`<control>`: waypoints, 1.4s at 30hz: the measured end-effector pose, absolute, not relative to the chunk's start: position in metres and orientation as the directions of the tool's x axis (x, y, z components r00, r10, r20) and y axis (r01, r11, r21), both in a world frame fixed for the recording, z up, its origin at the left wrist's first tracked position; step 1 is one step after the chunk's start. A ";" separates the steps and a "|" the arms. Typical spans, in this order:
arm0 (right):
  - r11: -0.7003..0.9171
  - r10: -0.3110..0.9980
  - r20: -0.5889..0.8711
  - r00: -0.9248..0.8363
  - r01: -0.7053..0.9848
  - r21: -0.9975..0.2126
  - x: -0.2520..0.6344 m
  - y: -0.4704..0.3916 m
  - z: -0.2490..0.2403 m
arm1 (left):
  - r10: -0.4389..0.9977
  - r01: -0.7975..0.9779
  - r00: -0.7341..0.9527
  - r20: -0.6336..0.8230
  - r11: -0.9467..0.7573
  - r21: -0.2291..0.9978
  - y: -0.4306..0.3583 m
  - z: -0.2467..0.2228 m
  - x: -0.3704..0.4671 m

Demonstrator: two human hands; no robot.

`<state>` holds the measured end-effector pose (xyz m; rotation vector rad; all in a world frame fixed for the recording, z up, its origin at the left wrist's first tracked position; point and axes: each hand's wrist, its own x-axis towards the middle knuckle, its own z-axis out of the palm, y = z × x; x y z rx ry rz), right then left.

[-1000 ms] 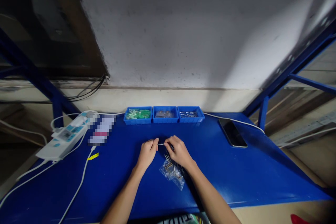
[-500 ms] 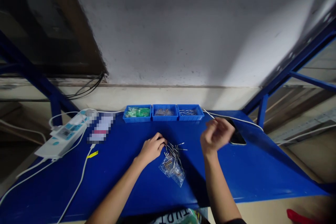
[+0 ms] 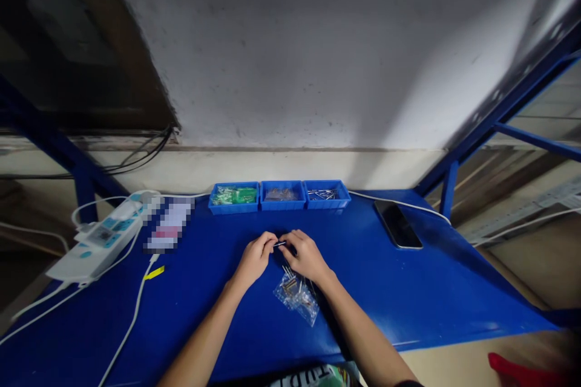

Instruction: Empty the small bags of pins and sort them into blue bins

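My left hand (image 3: 254, 260) and my right hand (image 3: 305, 255) meet above the middle of the blue table, fingertips pinched. Between them runs a thin metal rod (image 3: 279, 244), one end in each hand; its exact kind is too small to tell. Just below my right hand lie small loose metal rods (image 3: 287, 271), partly hidden by that hand. Beside these, nearer to me, is a clear plastic bag (image 3: 297, 299) with small brass-coloured and silver pieces in or on it.
Three blue bins stand along the wall: one with green packets (image 3: 236, 196), one with clear packets (image 3: 280, 195), one with metal rods (image 3: 323, 195). A dark phone (image 3: 399, 225) lies right. Left are a power strip (image 3: 97, 242), a blurred-out screen (image 3: 169, 225) and a white cable (image 3: 136, 308).
My right hand has come down and left from beside the phone, bringing a thin metal rod to my left hand. My left hand has lifted from the rod pile's edge and now pinches the rod too.
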<state>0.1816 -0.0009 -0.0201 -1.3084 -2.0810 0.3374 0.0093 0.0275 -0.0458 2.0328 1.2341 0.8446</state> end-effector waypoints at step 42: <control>0.016 0.876 0.379 0.297 0.768 -0.640 0.244 0.018 -0.009 | 0.854 0.708 0.497 0.156 -0.503 0.496 0.020 -0.036 0.018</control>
